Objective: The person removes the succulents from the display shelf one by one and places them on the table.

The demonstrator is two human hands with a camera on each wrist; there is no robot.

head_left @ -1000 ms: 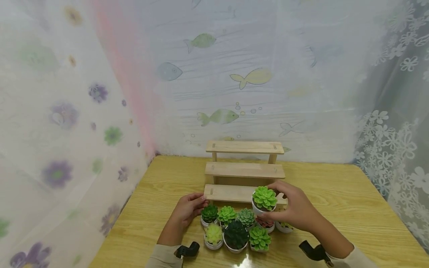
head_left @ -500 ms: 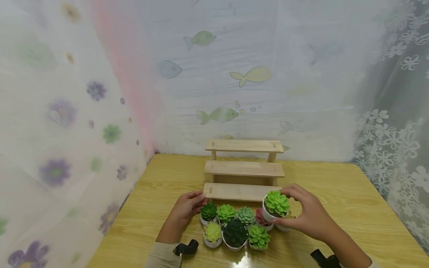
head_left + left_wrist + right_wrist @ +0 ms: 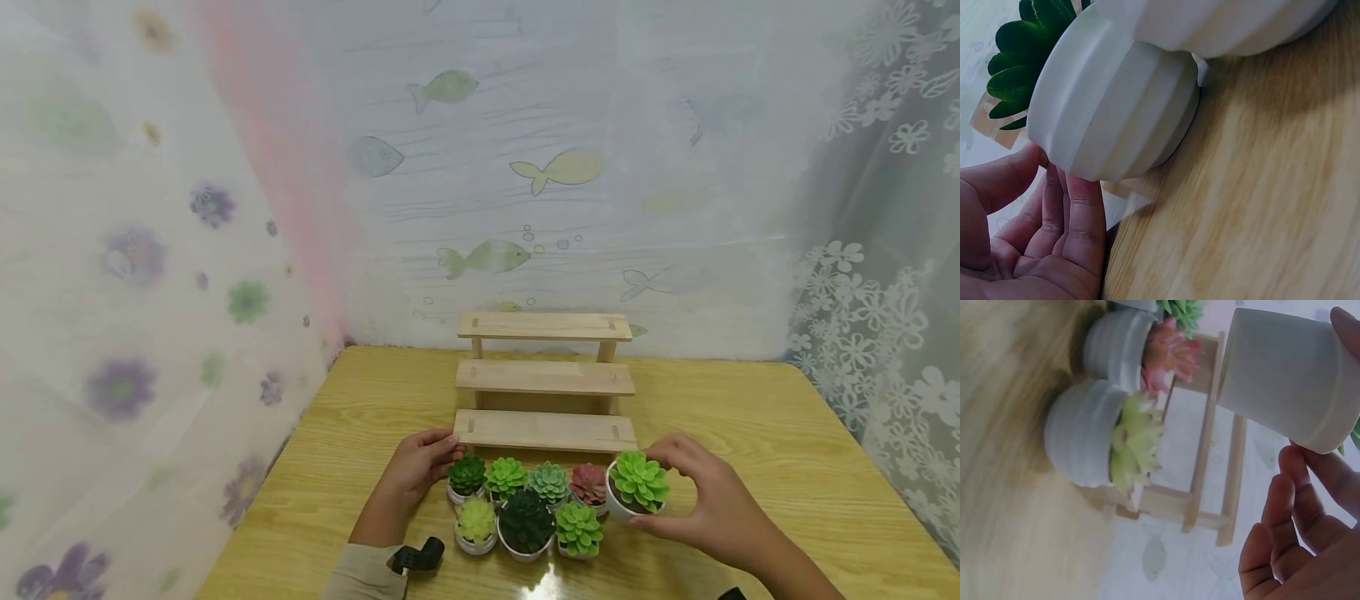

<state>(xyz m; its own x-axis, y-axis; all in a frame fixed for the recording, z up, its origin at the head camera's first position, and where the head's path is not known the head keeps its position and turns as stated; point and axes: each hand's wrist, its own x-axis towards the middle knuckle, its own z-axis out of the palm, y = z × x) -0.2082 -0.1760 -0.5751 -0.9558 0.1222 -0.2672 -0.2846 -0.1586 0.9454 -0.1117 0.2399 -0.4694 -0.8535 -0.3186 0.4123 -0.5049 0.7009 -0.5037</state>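
My right hand [image 3: 708, 500] pinches a bright green potted succulent [image 3: 637, 483] by its white pot, thumb on the near side and fingers on the far side. In the right wrist view that white pot [image 3: 1285, 375] is off the table, beside a pale yellow-green succulent [image 3: 1132, 444]. My left hand [image 3: 420, 471] grips the left end of the lowest board of a three-tier wooden plant stand [image 3: 543, 429], its thumb at the board's edge. Close to it stands a dark green potted succulent [image 3: 467, 475]; in the left wrist view its ribbed white pot [image 3: 1113, 106] partly hides the fingertips.
Several more potted succulents stand in front of the plant stand, including a red one [image 3: 588, 485], a large dark one [image 3: 527, 525] and a bright green one [image 3: 579, 529]. The wood-grain table [image 3: 735, 417] meets printed curtains [image 3: 570, 208] at the back and sides.
My right hand has carried the bright green potted succulent right and toward me, away from the lowest board, uncovering the red succulent. The left hand keeps its place on the stand.
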